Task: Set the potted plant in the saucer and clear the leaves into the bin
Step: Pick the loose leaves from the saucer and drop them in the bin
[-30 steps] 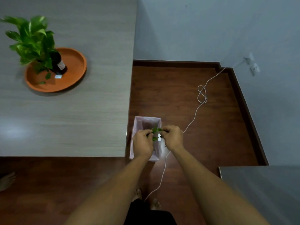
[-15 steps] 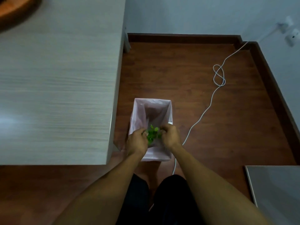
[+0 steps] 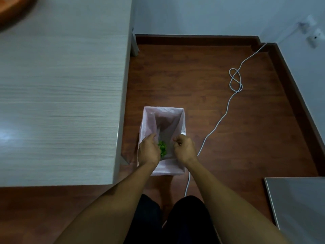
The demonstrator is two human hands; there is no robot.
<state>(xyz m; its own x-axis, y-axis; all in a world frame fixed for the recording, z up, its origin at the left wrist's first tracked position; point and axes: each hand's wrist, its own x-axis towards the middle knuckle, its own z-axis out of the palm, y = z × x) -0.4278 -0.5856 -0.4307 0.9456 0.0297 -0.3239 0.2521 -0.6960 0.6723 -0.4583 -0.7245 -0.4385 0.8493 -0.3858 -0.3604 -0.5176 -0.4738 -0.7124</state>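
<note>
Both hands were bunched together pinching the leaves (image 3: pixel 162 149) half a second ago; now they've parted over the bin (image 3: pixel 181 115). The right hand (image 3: pixel 184 149) has pulled away, loosely curled and holding nothing visible. The left hand (image 3: pixel 149 150) is spread loose, with the green clump right beside it, low in the bin's mouth. Looks like the drop is basically happening. The clump runs roughly away from the person, no clear tip. Only the saucer's (image 3: pixel 12 13) rim shows on the desk (image 3: pixel 66 95).

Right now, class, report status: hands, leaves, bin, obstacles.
Left hand over bin, leaves at its fingers. Right hand apart, loosely curled, no leaves seen. White cable beside bin, not blocking.
</note>
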